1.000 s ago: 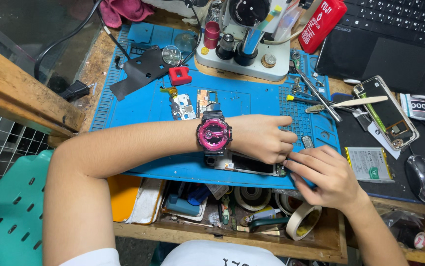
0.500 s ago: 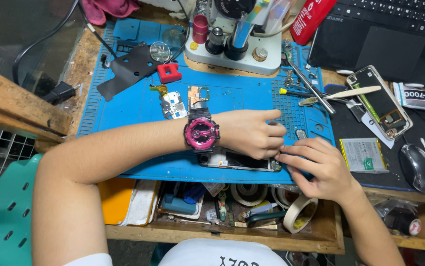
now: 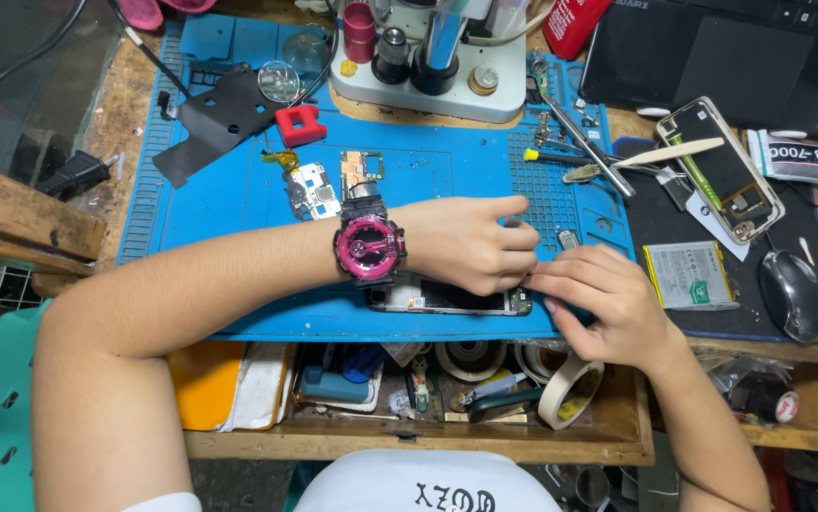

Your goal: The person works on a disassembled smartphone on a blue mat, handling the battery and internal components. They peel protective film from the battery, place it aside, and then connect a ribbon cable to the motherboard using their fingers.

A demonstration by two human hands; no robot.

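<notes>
Left hand: the left hand (image 3: 471,245) still lies over the opened phone (image 3: 447,298), fingers curled narrow and pressing its top edge.
Right hand: the right hand (image 3: 603,294) has edged closer, fingers pinched at the phone's right end; what they hold, I cannot tell.
Phone: flat on the blue mat (image 3: 238,199) at the bench's near edge, unmoved.
Change: hands barely shifted, so the fiddly work at that corner goes on.
Nearby: a battery (image 3: 691,275) lies just right.

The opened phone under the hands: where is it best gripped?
Judging by its pose, grip the opened phone by its long edges near the bare left end. It lies flat, lengthwise along the blue mat; the left hand and right hand crowd the right end.
</notes>
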